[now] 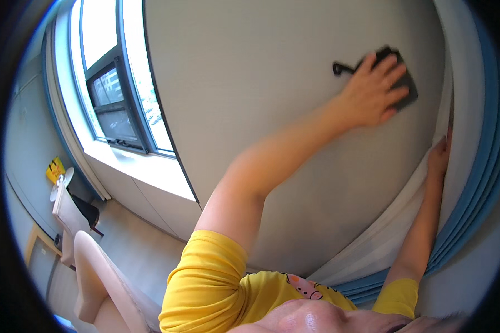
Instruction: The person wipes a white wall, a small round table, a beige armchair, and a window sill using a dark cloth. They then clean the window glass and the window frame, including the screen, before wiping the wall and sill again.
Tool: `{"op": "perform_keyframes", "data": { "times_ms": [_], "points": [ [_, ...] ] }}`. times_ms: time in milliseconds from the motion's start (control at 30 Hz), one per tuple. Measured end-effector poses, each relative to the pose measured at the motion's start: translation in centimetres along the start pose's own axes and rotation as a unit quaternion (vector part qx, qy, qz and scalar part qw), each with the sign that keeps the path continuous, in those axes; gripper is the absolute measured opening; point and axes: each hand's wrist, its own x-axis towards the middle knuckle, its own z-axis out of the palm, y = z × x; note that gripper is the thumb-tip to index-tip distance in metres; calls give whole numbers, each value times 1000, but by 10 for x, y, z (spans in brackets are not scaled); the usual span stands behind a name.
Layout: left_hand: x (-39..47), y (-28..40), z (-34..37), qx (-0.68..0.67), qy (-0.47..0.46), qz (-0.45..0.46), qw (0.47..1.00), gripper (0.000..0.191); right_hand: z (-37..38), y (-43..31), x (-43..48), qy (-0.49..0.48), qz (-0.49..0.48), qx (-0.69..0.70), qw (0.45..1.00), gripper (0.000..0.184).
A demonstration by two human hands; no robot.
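Observation:
My left hand (373,91) lies over a black flat object (408,87) at the upper right, its fingers spread across it. A narrow black arm with a rounded end (338,69) sticks out beside that object, in front of the grey wall panel (250,83). Whether my fingers hold the object is not plain. At the right, my right hand (438,156) grips the edge of a white curtain (460,125), its fingertips partly hidden in the folds. A blue curtain (489,145) hangs beyond the white one.
A window (112,95) with a white sill (150,170) stands at the left. Low cabinets (146,200) run beneath it. Lower left are a pale chair (71,212), a small round table (68,179) with a yellow bag (55,170), and larger pale furniture (108,283).

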Motion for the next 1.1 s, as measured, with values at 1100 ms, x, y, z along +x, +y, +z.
{"op": "perform_keyframes", "data": {
  "times_ms": [1100],
  "points": [
    [-175,-278,-217,302,120,-379,866,59,65,-46,-54,31,-18,-10,999,38]
  ]
}}
